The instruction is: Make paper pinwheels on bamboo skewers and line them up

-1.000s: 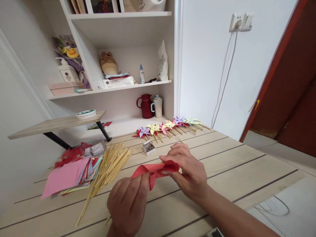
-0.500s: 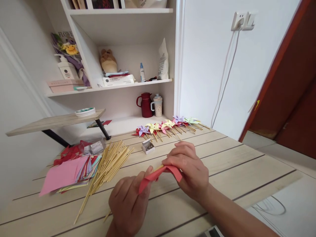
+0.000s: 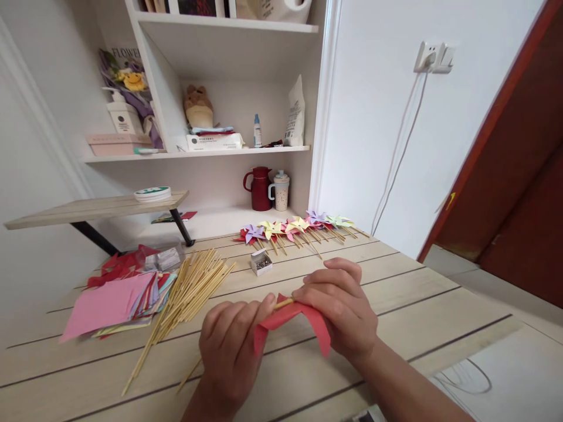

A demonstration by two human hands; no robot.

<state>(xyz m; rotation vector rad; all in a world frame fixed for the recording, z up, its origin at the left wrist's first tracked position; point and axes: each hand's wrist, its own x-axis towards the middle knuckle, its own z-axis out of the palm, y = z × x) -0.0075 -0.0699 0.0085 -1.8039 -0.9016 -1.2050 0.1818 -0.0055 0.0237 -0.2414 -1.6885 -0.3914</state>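
Between my two hands is a cut sheet of red paper (image 3: 314, 322), bent so that its flaps hang down on both sides. A thin wooden stick (image 3: 284, 303) lies against the paper's upper side. My left hand (image 3: 233, 346) is closed around the stick and the paper's left part, with its thumb near the stick. My right hand (image 3: 341, 308) pinches the paper at the stick's far end; its fingertips hide that end. Beyond the hands, a small open box (image 3: 263, 265) of metal pins stands on the table.
Finished paper pinwheels (image 3: 297, 225) on sticks lie in a row at the back. To the left are a pile of loose sticks (image 3: 193, 293), a stack of coloured paper (image 3: 105, 308) and a raised wooden stand (image 3: 88, 208). A red jug (image 3: 261, 190) and a cup (image 3: 281, 192) stand behind.
The red paper has opened out and its right flap hangs lower, so more of the stick shows. Both hands have shifted slightly right in view as the camera moved.
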